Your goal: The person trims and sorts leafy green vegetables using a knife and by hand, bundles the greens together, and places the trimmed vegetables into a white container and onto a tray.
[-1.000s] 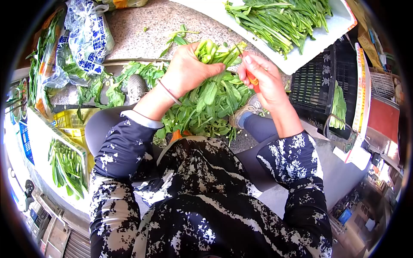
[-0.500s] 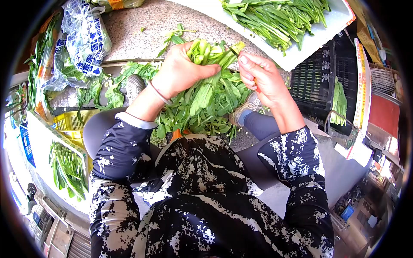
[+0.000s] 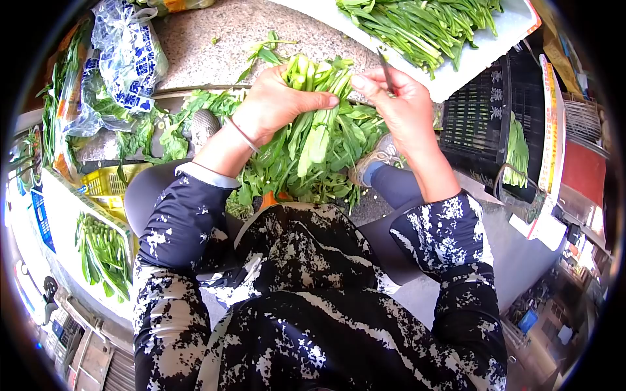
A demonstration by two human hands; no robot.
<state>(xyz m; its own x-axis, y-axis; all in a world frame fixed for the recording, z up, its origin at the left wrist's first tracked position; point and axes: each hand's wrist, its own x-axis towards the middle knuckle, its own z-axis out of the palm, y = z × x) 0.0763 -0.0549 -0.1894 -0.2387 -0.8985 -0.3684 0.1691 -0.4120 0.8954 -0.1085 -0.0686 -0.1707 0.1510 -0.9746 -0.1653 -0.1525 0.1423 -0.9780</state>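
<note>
One bunch of greens (image 3: 321, 124) holds centre stage in the head view, upper middle of the frame, pale stem ends up, leaves spilling down over a leafy pile (image 3: 280, 179); I can't tell quite where bunch stops and pile starts. It looks light, this one: floppy, tender leaves that would probably bruise or tear under a hard squeeze, and firmer stems that might snap if bent. Perhaps a touch slippery if damp. The sensible grip is around the stems, just below their ends, and look, that's exactly where the left hand (image 3: 277, 99) has it! Thumb laid flat across the front, pointing right, fingers closed round behind and mostly hidden, the forearm slanting up from lower left with a bracelet (image 3: 242, 135) at the wrist.

Over to the right hand (image 3: 405, 104), just right of the stems: fingers curled in, closed around a slim knife (image 3: 386, 70), dark blade poking up towards the top of the frame, handle lost in the fist. The thumb reaches left, tip right beside the stems; whether it touches, I can't tell. That forearm rises from lower right, wrist nearly straight.
</note>
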